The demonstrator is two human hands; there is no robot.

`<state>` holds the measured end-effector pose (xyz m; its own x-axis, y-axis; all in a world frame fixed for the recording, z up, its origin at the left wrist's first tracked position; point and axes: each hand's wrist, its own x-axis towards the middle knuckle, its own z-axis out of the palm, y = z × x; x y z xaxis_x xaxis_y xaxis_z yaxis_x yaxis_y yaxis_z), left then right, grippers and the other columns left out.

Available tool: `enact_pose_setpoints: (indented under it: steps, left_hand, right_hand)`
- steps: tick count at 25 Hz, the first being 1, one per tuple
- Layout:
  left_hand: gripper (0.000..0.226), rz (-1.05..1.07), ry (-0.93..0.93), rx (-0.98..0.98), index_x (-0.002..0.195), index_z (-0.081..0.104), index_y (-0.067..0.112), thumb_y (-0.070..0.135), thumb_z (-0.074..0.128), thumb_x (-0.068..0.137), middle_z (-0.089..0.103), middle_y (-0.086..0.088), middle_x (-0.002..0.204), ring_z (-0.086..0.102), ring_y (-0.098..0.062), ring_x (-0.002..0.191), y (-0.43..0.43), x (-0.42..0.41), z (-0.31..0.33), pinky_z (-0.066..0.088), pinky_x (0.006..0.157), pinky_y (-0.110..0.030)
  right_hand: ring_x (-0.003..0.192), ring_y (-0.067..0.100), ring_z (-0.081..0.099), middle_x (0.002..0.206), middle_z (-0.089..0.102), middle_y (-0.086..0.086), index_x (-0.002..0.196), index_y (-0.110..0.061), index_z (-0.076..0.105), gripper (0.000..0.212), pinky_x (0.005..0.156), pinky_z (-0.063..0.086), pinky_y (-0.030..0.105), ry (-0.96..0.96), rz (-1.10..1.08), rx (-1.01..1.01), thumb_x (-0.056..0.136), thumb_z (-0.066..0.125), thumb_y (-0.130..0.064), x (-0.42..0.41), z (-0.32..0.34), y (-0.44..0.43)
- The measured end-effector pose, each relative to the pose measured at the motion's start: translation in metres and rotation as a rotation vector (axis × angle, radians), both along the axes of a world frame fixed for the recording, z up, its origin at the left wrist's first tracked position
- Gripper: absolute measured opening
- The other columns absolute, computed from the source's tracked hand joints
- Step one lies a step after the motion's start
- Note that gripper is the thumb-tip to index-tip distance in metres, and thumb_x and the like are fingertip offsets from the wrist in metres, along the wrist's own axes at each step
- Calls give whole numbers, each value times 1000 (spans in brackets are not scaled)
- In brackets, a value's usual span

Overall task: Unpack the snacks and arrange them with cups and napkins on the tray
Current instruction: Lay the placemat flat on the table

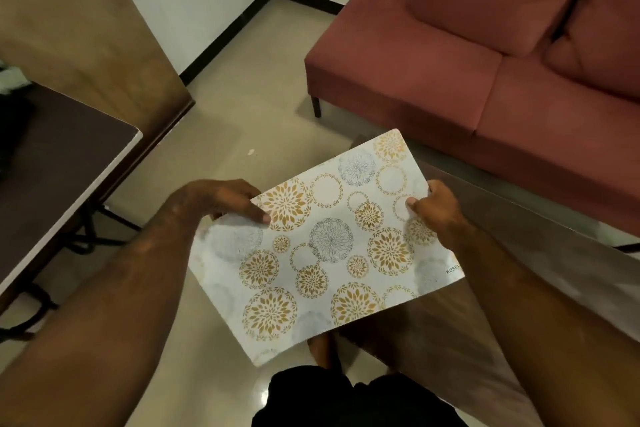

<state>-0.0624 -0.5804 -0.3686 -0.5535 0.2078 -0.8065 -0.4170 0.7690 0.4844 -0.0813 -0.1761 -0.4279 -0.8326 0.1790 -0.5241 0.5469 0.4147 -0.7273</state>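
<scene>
A flat white tray [325, 274] printed with gold and grey flower circles hangs in the air in front of me, tilted, over the floor and the near corner of a glass table. My left hand [228, 199] grips its left edge with the thumb on top. My right hand [434, 204] grips its right edge the same way. No snacks, cups or napkins are in view.
A glass-topped table [540, 253] lies under and right of the tray. A dark red sofa [485, 73] stands beyond it. A brown table with a white edge [62, 163] stands at the left on black legs. Beige tiled floor [249, 121] stretches between them.
</scene>
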Motion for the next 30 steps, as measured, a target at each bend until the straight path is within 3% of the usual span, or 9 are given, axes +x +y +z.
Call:
enact_pose_setpoints:
  steps: [2,6,11,15,18,21,24,27,30]
  left_hand:
    - [42,0,-60,-52,112,74,18,28,87,74,78,-7,110,74,-31,102,-6,7,-9,59,91,-55]
    - [35,103,-12,-46,99,74,10,20,79,66,80,-9,91,78,-25,80,-22,20,-27,58,67,-33]
    - [9,758,91,439,95,75,18,23,68,92,75,-11,102,74,-29,84,15,25,-51,59,81,-44]
    - [17,956,203,514,106,68,13,5,63,91,74,-9,104,72,-29,85,87,25,-62,58,77,-41]
    - [32,817,165,500,118,66,2,-8,57,89,73,-18,114,73,-37,94,126,29,-68,59,84,-48]
    - [32,621,127,362,123,63,16,5,60,94,74,-8,113,70,-35,102,163,36,-71,60,78,-45]
    - [38,621,203,269,126,63,15,1,65,90,73,-7,115,70,-31,101,212,43,-76,58,72,-36]
    - [46,601,273,196,134,58,8,-7,60,90,67,-14,127,65,-34,110,276,55,-81,54,93,-47]
    - [47,522,328,187,138,54,9,-7,53,94,65,-10,127,62,-32,114,352,68,-85,53,89,-44]
  right_hand:
    - [83,8,66,96,66,-8,103,-22,58,15,51,52,24,10,-44,-6,103,68,-10,7,3,16]
    - [77,7,69,88,71,-10,97,-19,65,13,53,51,20,27,-156,-29,103,67,-8,20,9,58]
    - [72,7,63,84,67,-6,86,-19,63,22,47,47,18,56,-322,-32,104,64,-6,43,10,97]
    - [76,8,64,87,67,-7,113,-12,64,9,54,46,21,57,-384,-45,106,60,-6,62,2,118]
    - [96,20,74,117,75,7,132,0,62,26,61,52,21,43,-426,-72,107,59,-8,77,-6,138]
    - [89,15,71,136,72,11,142,-1,62,35,67,53,25,41,-471,-66,108,60,-11,97,-15,171]
    - [101,25,74,142,70,12,144,-2,61,37,77,56,29,44,-512,-81,108,60,-12,118,-27,215]
    - [91,17,68,141,70,15,145,0,58,39,64,50,23,44,-571,-70,107,60,-11,141,-38,268]
    - [78,9,66,125,74,11,140,0,62,34,58,50,22,1,-594,-61,108,58,-8,170,-50,336]
